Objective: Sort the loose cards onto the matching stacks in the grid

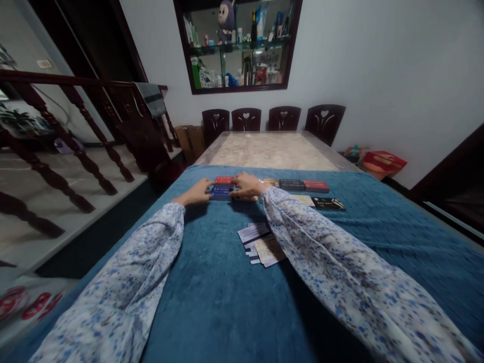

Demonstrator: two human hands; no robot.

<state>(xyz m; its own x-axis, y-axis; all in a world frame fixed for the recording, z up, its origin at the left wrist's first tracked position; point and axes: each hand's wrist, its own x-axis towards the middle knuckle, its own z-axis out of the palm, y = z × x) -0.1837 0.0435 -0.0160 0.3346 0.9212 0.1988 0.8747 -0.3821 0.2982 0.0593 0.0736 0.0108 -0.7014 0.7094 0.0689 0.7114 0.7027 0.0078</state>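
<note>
Both my arms in flowered sleeves reach forward over a blue cloth [212,282]. My left hand [197,191] and my right hand [246,185] press from either side on a dark blue stack of cards [221,192], fingers curled around its ends. A red stack of cards [224,179] lies just behind it. To the right sit a black stack [291,184], a red stack [316,186] and a black card [328,203]. A loose fan of pale cards [260,243] lies nearer to me, partly under my right sleeve.
The cloth covers the near half of a long marble-topped table [270,149]. Several dark wooden chairs [283,117] line its far end. A wooden railing [75,131] runs on the left. A glass wall cabinet [238,43] hangs behind; red boxes [383,162] lie on the floor right.
</note>
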